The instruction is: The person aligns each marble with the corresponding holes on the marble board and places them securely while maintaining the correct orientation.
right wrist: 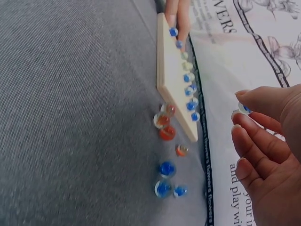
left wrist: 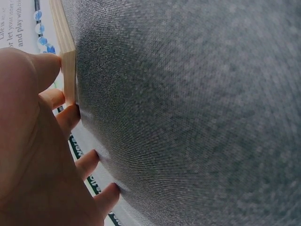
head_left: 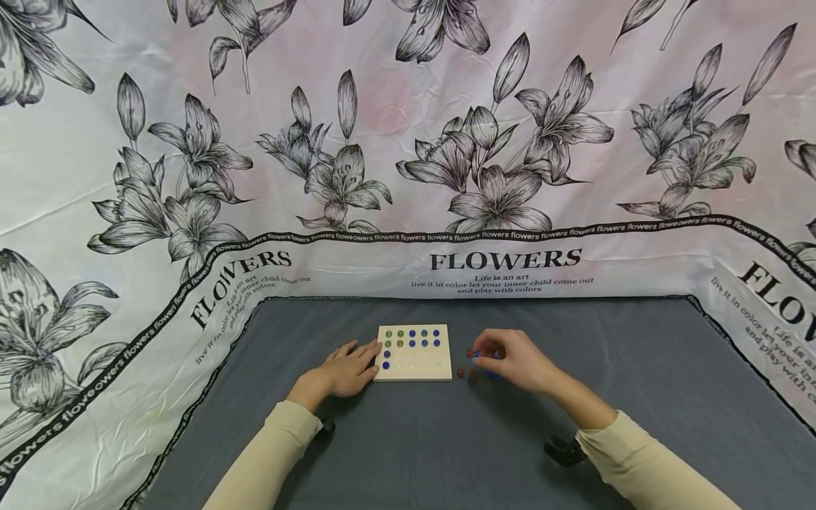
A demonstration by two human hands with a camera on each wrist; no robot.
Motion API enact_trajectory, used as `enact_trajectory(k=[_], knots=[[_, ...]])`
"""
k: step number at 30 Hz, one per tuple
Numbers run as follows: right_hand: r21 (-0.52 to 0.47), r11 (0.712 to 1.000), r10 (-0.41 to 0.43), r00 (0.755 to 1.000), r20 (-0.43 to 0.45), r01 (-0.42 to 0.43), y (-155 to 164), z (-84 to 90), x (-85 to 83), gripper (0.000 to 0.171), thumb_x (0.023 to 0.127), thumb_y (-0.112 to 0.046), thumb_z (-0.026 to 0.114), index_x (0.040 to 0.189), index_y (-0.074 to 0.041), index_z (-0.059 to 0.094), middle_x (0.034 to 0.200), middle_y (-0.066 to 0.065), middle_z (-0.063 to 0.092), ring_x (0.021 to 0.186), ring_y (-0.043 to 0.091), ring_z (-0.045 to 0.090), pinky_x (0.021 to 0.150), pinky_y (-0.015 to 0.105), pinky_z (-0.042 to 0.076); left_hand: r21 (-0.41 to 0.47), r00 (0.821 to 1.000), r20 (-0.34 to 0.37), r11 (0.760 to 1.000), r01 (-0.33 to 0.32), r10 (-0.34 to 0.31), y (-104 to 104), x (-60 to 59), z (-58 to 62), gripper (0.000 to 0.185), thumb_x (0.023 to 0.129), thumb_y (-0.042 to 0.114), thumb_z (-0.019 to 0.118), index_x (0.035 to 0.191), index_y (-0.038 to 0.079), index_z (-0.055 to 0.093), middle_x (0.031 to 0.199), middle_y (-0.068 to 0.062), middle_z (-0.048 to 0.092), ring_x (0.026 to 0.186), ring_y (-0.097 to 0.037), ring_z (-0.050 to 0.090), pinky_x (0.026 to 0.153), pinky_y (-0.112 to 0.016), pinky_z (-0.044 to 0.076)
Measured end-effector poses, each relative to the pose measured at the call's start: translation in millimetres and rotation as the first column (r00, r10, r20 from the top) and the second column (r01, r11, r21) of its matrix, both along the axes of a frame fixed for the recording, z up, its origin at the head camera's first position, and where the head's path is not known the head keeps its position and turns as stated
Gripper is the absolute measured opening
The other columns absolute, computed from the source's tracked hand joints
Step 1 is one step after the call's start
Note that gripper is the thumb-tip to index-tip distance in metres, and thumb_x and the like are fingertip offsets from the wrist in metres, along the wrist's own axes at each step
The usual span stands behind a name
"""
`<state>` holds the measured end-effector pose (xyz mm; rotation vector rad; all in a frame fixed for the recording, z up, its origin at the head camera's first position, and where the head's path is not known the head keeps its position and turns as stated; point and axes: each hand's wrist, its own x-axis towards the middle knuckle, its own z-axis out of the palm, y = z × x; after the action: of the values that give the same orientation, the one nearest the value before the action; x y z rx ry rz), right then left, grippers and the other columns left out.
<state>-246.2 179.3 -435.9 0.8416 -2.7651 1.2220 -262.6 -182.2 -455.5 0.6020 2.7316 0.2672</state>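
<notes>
A pale wooden board (head_left: 417,374) lies on the grey cloth, with green and blue marbles in its two far rows and blue ones at the left of its nearer rows. My left hand (head_left: 347,370) rests at the board's left side, fingers spread, thumb and fingertips touching its edge, as the left wrist view shows close up. To the right of the board, my right hand (head_left: 515,360) pinches a clear blue-cored marble (right wrist: 244,108) between thumb and index finger, raised above the cloth. Several loose red marbles (right wrist: 167,133) and a few blue marbles (right wrist: 167,169) lie beneath it.
Grey cloth (head_left: 408,446) covers the tabletop. A white flower-printed sheet (head_left: 357,269) hangs behind and along both sides. Dark wrist devices (head_left: 564,450) show under the sleeves. Shallow dimples mark the board's nearer right part.
</notes>
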Motion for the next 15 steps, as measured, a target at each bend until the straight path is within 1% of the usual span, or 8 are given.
enact_trajectory(k=[5,10,15], knots=[[-0.01,1.0,0.014,1.0,-0.013,-0.014,-8,-0.1,-0.9,0.01,0.093,-0.013,0.076,0.101,-0.009,0.072,0.083,-0.006,0.066,0.069,0.013,0.057,0.059,0.027,0.048,-0.002,1.0,0.002,1.0,-0.001,0.001,0,1.2,-0.4,0.057,0.112,0.039,0.037,0.165,0.019,0.026,0.17,-0.002,0.022,0.156,-0.04,0.015,0.123,-0.062,0.015],[-0.023,0.999,0.024,1.0,-0.012,-0.024,-15,-0.1,-1.1,0.009,0.093,-0.013,0.076,0.101,-0.012,0.072,0.083,-0.006,0.066,0.067,0.017,0.058,0.057,0.027,0.047,0.013,1.0,-0.005,1.0,-0.003,0.004,0,2.8,-0.7,0.057,0.112,0.038,0.038,0.164,0.018,0.028,0.17,-0.002,0.023,0.156,-0.04,0.016,0.123,-0.062,0.016],[-0.037,0.999,0.021,1.0,-0.009,-0.022,-21,-0.4,-1.5,0.011,0.093,-0.013,0.076,0.102,-0.008,0.071,0.082,-0.005,0.066,0.065,0.017,0.058,0.056,0.027,0.048,0.026,1.0,-0.009,1.0,-0.004,0.004,-1,3.9,0.7,0.056,0.112,0.036,0.04,0.164,0.017,0.029,0.169,-0.004,0.024,0.155,-0.041,0.016,0.123,-0.062,0.017]])
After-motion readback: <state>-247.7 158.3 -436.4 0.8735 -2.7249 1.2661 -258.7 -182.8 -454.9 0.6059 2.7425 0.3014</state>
